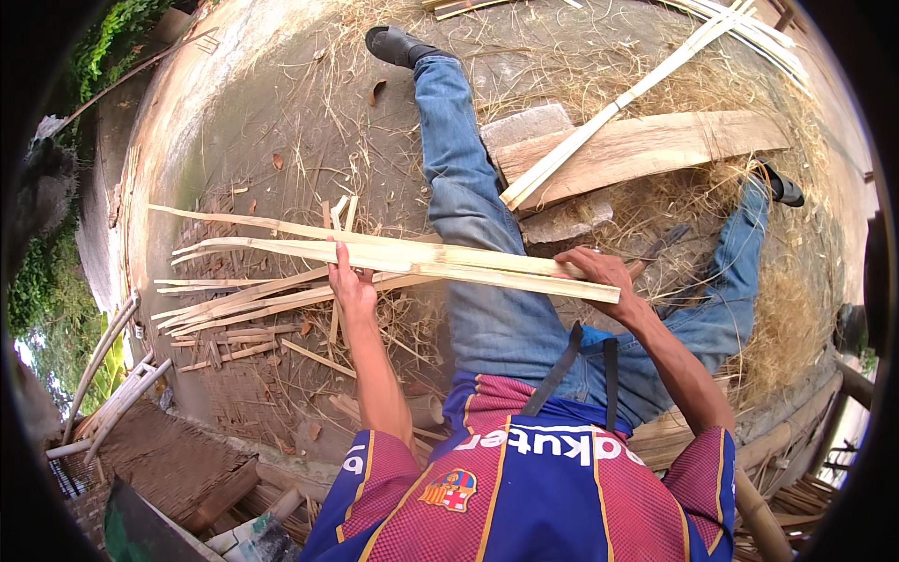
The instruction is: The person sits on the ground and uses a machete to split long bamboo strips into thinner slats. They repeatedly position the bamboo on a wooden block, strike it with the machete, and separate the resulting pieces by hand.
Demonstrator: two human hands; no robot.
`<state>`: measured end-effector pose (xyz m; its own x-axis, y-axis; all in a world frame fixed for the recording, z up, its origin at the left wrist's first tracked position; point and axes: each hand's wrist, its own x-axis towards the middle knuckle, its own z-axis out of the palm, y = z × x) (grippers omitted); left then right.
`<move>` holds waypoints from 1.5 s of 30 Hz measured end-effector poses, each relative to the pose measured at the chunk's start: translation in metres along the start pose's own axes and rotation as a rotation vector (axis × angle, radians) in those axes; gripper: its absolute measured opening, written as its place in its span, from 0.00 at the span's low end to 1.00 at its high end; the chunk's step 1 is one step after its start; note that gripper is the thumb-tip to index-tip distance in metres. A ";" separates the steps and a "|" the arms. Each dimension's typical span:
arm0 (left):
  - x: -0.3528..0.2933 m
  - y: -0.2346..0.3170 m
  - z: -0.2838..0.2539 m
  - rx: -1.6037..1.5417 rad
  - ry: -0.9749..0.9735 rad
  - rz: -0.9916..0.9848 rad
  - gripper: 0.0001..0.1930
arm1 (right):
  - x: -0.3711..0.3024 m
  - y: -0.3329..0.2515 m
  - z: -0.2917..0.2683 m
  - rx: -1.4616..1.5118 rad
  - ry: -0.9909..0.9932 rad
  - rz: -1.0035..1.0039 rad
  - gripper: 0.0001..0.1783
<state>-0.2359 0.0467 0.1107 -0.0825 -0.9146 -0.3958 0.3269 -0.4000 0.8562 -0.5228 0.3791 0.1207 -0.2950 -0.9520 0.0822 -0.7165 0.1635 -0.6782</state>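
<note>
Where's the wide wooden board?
In the head view, the wide wooden board is at the upper right, just right of the person's left leg, with long pale strips lying across its left end.

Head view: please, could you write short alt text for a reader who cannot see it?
A person's left hand and right hand hold long pale strips across the left leg. More strips lie on the ground to the left; ahead, a pale bundle lies across a broad wooden plank amid dry fibres.
</note>
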 end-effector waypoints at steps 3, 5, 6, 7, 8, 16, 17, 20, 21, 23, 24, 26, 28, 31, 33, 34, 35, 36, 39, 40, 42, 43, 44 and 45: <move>0.003 -0.007 -0.003 0.145 0.019 -0.060 0.29 | -0.004 0.003 0.002 -0.015 -0.054 0.015 0.19; 0.023 -0.021 -0.025 0.200 0.112 -0.115 0.27 | 0.005 -0.013 0.002 0.028 -0.053 0.068 0.16; 0.020 -0.021 -0.018 0.161 0.079 -0.108 0.27 | 0.006 -0.019 0.000 0.046 -0.048 0.110 0.15; 0.014 -0.021 -0.011 0.121 0.047 -0.100 0.27 | 0.005 -0.017 0.001 0.040 -0.028 0.139 0.14; 0.010 -0.020 -0.005 0.081 0.016 -0.093 0.26 | 0.003 -0.014 0.004 0.035 -0.009 0.167 0.14; 0.014 -0.027 -0.052 -0.159 -0.031 -0.127 0.25 | 0.008 -0.041 -0.021 -0.133 -0.050 0.018 0.16; 0.011 -0.027 -0.054 -0.172 -0.017 -0.152 0.24 | 0.009 -0.044 -0.026 -0.159 -0.066 0.035 0.17; 0.008 -0.026 -0.057 -0.258 -0.003 -0.137 0.22 | 0.013 -0.051 -0.032 -0.201 -0.075 0.023 0.19; 0.010 -0.024 -0.058 -0.294 -0.067 -0.145 0.20 | 0.010 -0.048 -0.033 -0.197 -0.046 0.000 0.19; -0.005 -0.011 -0.038 -0.359 -0.163 -0.097 0.18 | 0.005 -0.038 -0.036 -0.193 0.021 -0.032 0.19; -0.011 -0.005 -0.032 -0.385 -0.209 -0.073 0.18 | 0.004 -0.033 -0.038 -0.184 0.033 -0.049 0.19; -0.012 -0.005 -0.039 -0.342 -0.246 -0.019 0.19 | 0.003 -0.026 -0.045 -0.171 0.039 -0.081 0.20; -0.024 -0.006 -0.026 -0.304 -0.221 -0.024 0.20 | 0.003 -0.024 -0.052 -0.196 -0.031 -0.027 0.21; -0.029 -0.022 -0.029 -0.336 -0.227 -0.116 0.22 | 0.001 -0.021 -0.059 -0.203 -0.088 -0.003 0.22; -0.034 -0.035 -0.033 -0.346 -0.209 -0.195 0.23 | -0.003 -0.025 -0.065 -0.282 -0.118 0.015 0.23; -0.030 -0.042 -0.037 -0.357 -0.206 -0.205 0.23 | -0.004 -0.027 -0.067 -0.320 -0.134 0.023 0.23; -0.023 -0.052 -0.043 -0.368 -0.204 -0.215 0.24 | -0.004 -0.026 -0.068 -0.301 -0.136 0.023 0.23; -0.022 -0.057 -0.039 -0.378 -0.205 -0.233 0.24 | -0.005 -0.026 -0.070 -0.285 -0.136 0.031 0.23; -0.021 -0.065 -0.034 -0.290 -0.160 -0.196 0.23 | -0.001 -0.030 -0.081 -0.231 -0.141 0.071 0.23; -0.019 -0.068 -0.035 -0.237 -0.164 -0.168 0.22 | 0.001 -0.030 -0.084 -0.211 -0.143 0.086 0.23; -0.016 -0.071 -0.034 -0.214 -0.077 -0.195 0.21 | 0.002 -0.022 -0.093 -0.301 -0.036 -0.010 0.20; -0.016 -0.072 -0.033 -0.202 -0.033 -0.208 0.21 | 0.003 -0.022 -0.104 -0.372 0.022 -0.045 0.19; -0.017 -0.073 -0.034 -0.224 -0.039 -0.207 0.20 | 0.002 -0.022 -0.113 -0.444 0.080 -0.079 0.18; -0.019 -0.074 -0.030 -0.244 -0.054 -0.214 0.20 | -0.003 -0.021 -0.121 -0.399 0.161 -0.039 0.16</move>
<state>-0.2305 0.0955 0.0448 -0.2209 -0.8159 -0.5343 0.5124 -0.5633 0.6482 -0.5832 0.4100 0.2236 -0.3350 -0.9120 0.2365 -0.9079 0.2454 -0.3397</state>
